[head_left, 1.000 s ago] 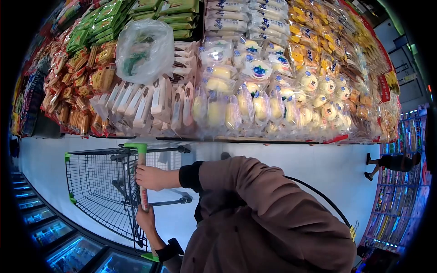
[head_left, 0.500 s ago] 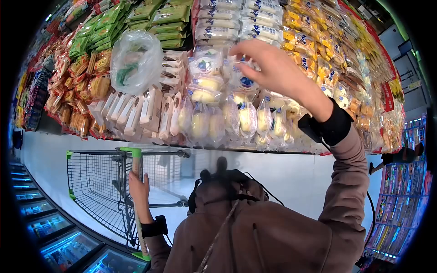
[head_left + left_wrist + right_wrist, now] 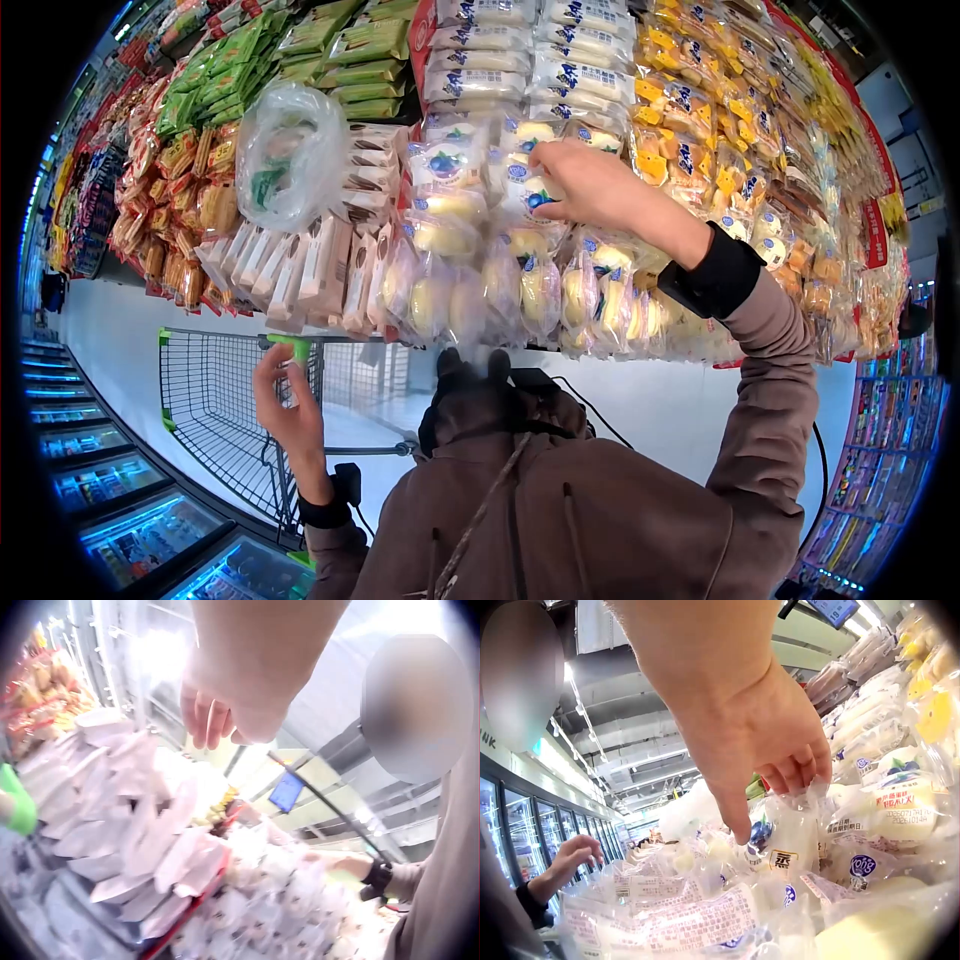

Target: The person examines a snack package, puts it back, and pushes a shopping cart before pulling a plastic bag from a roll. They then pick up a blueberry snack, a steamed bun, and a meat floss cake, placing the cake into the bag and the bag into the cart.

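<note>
In the head view my right hand (image 3: 605, 195) is over clear packets of pale round cakes with blueberry pictures. The right wrist view has this hand (image 3: 742, 735) with its thumb and fingers on either side of one blueberry packet (image 3: 784, 836), gripping its clear wrapper. My left hand (image 3: 290, 410) is raised beside the green end (image 3: 290, 345) of the shopping cart's handle, fingers loosely bent and holding nothing. The left wrist view shows the left hand (image 3: 240, 690) hanging above pale packets (image 3: 127, 817).
A clear plastic bag (image 3: 290, 160) lies on the pale packets left of my right hand. Green packets (image 3: 370, 50) and yellow ones (image 3: 685, 110) fill other parts of the display. The cart basket (image 3: 215, 400) stands below its edge, with lit freezers (image 3: 150, 535) beyond.
My right hand left the cart handle, reached over the display and lowered onto a blueberry packet. My left hand let go of the handle and rose beside its green end.
</note>
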`<state>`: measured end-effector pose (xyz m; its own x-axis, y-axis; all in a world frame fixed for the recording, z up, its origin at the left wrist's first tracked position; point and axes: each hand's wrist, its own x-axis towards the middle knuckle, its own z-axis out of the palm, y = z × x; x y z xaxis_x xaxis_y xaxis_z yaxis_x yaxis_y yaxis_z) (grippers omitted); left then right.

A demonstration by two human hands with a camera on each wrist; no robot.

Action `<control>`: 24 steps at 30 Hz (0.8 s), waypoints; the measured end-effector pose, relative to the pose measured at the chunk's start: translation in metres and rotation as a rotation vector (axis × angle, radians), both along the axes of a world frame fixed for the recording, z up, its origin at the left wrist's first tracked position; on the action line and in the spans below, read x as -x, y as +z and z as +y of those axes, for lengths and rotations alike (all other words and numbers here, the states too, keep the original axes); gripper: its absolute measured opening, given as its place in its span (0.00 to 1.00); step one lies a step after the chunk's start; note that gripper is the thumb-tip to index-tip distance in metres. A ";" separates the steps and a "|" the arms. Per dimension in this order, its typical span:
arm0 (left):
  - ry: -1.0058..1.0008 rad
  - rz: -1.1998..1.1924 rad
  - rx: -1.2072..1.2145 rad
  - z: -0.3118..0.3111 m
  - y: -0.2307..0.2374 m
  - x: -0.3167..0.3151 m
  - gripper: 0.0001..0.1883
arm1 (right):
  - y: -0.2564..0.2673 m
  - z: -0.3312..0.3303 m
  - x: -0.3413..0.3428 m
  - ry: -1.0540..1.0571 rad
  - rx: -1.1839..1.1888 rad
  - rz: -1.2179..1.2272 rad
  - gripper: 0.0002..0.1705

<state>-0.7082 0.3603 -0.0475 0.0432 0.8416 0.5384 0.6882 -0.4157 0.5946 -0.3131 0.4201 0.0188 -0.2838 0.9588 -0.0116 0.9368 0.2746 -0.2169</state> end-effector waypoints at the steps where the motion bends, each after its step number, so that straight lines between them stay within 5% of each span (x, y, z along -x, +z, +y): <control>1: -0.071 -0.001 -0.054 0.003 0.012 -0.010 0.14 | -0.002 0.000 0.001 0.009 -0.045 -0.018 0.27; 12: -0.593 -0.069 -0.075 0.056 0.075 -0.081 0.15 | -0.015 -0.001 0.013 -0.084 -0.098 -0.081 0.33; 24: -0.732 -0.075 0.013 0.078 0.072 -0.103 0.15 | -0.016 -0.003 0.013 -0.112 -0.104 0.023 0.29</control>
<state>-0.6047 0.4386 0.0241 0.5598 0.6182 0.5518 0.1947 -0.7454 0.6375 -0.3260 0.4166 0.0032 -0.1742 0.9802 0.0944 0.9578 0.1910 -0.2150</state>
